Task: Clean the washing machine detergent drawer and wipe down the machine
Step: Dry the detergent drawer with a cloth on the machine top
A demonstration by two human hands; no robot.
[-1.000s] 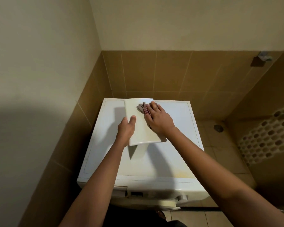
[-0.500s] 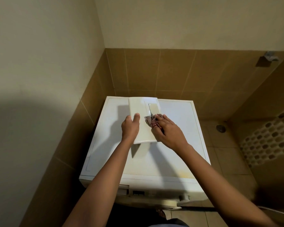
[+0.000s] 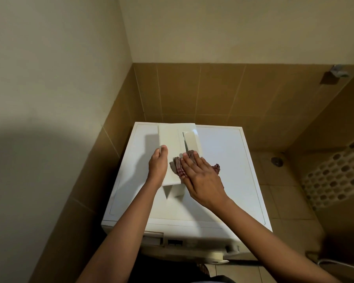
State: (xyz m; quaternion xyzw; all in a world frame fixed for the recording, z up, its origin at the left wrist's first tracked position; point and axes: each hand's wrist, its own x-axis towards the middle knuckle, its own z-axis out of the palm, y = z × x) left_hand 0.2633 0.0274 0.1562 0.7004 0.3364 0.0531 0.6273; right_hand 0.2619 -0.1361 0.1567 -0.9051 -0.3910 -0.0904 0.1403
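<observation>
I note the long cream plastic detergent drawer [image 3: 170, 144] lying atop the white washing machine [image 3: 223, 148]. My left hand [image 3: 157, 167] grips its left edge. My right hand [image 3: 202, 179] lies flat, its straight fingers [image 3: 189, 161] pressing a reddish checked cloth [image 3: 177, 167] onto the drawer's near end.

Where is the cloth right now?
In the head view, the cloth lies partly on the drawer atop the washing machine, pressed under the right hand.
</observation>
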